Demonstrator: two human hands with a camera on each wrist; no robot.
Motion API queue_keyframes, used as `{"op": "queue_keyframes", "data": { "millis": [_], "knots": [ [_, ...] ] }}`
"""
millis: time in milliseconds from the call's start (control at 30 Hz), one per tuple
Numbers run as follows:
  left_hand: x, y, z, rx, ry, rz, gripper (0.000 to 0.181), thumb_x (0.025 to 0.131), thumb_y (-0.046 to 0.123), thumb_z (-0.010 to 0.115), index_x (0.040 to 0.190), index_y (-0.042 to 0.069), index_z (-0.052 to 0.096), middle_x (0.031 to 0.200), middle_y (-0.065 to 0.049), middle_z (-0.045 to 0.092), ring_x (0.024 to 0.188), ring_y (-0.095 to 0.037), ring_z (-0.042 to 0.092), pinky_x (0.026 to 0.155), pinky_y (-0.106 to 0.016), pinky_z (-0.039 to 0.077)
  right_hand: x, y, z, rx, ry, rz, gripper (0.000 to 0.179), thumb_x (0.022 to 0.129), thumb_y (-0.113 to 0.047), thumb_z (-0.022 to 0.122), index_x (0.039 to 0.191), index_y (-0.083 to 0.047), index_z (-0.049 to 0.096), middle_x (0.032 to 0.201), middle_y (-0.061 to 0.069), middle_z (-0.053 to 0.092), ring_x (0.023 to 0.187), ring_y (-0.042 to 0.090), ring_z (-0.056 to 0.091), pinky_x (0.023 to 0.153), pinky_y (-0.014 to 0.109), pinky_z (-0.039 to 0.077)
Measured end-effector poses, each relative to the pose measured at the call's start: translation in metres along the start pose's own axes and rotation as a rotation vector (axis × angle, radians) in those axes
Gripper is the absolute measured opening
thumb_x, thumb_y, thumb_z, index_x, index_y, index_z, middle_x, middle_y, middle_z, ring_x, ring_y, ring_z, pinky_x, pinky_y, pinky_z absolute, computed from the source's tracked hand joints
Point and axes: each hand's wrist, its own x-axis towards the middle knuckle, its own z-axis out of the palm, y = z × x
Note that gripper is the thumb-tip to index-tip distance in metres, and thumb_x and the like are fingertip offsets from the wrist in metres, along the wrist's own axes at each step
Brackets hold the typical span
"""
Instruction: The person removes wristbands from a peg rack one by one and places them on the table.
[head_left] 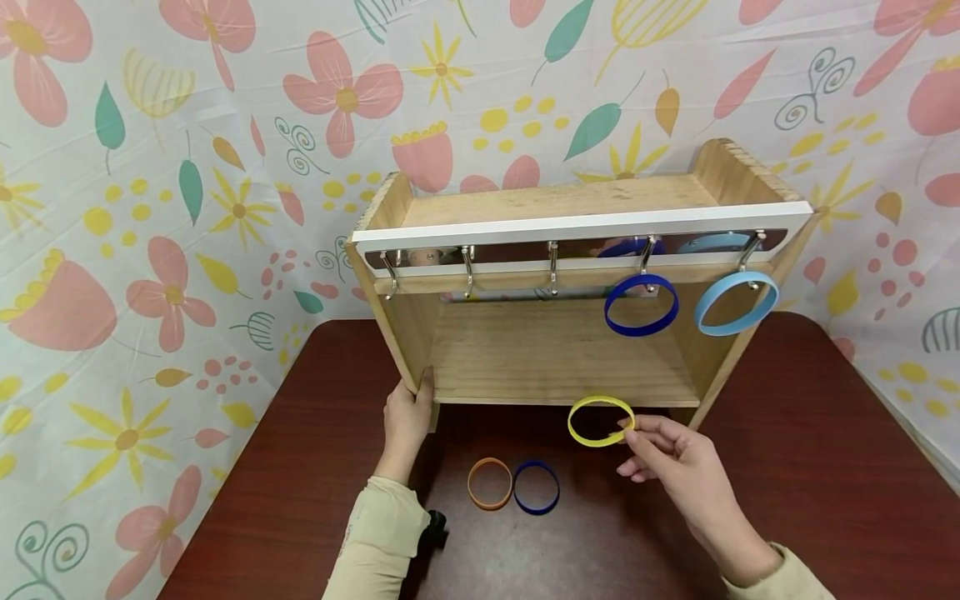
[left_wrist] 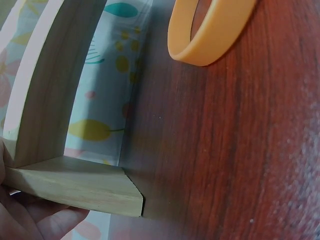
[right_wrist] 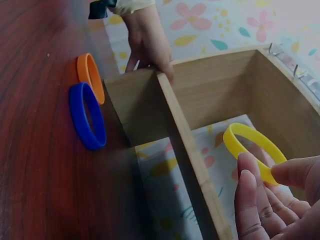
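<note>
My right hand (head_left: 678, 467) pinches a yellow wristband (head_left: 576, 429) between thumb and fingers, in front of the lower board of a wooden shelf (head_left: 562, 350). My left hand (head_left: 408, 421) grips the shelf's left side panel near its lower corner. Metal hooks (head_left: 553, 268) line a white rail along the shelf's upper front. A dark blue wristband (head_left: 642, 331) hangs from the fourth hook and a light blue wristband (head_left: 737, 327) from the rightmost one. On the table, an orange wristband (head_left: 491, 507) lies beside another dark blue wristband (head_left: 537, 510).
The shelf stands on a dark red-brown table (head_left: 300, 467). Behind it hangs a floral cloth (head_left: 247, 250). A black strap (head_left: 433, 530) shows at the left wrist.
</note>
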Motion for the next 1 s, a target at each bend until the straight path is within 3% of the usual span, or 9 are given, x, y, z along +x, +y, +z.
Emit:
{"op": "queue_keyframes", "data": {
  "millis": [267,733,1000],
  "knots": [
    [0.0,0.0,0.0,0.0,-0.001,-0.002,0.037,0.101,0.045,0.051,0.104,0.012,0.068,0.087,-0.011,0.069,0.069,-0.024,0.063,0.059,-0.038,0.05,-0.005,0.01,-0.005,-0.084,-0.037,0.069,0.024,0.097,-0.011,0.062,0.112,0.008,0.061,0.089,0.0,0.073,0.064,0.021,0.068,0.057,0.034,0.055],
    [0.0,0.001,-0.001,-0.013,-0.002,0.008,0.034,0.101,0.042,0.052,0.097,0.011,0.065,0.069,-0.005,0.058,0.059,-0.021,0.053,0.054,-0.035,0.045,-0.005,0.036,-0.008,-0.126,-0.173,0.141,0.03,0.097,-0.009,0.061,0.115,0.015,0.058,0.089,0.015,0.071,0.062,0.02,0.068,0.057,0.035,0.056],
    [0.0,0.001,-0.001,-0.003,0.003,0.018,0.034,0.101,0.042,0.052,0.099,0.012,0.066,0.077,-0.007,0.065,0.064,-0.021,0.059,0.057,-0.036,0.048,-0.003,0.047,-0.005,-0.184,-0.253,0.182,0.029,0.096,-0.01,0.063,0.111,0.014,0.061,0.085,0.02,0.069,0.057,0.018,0.065,0.054,0.034,0.054]
  ]
}}
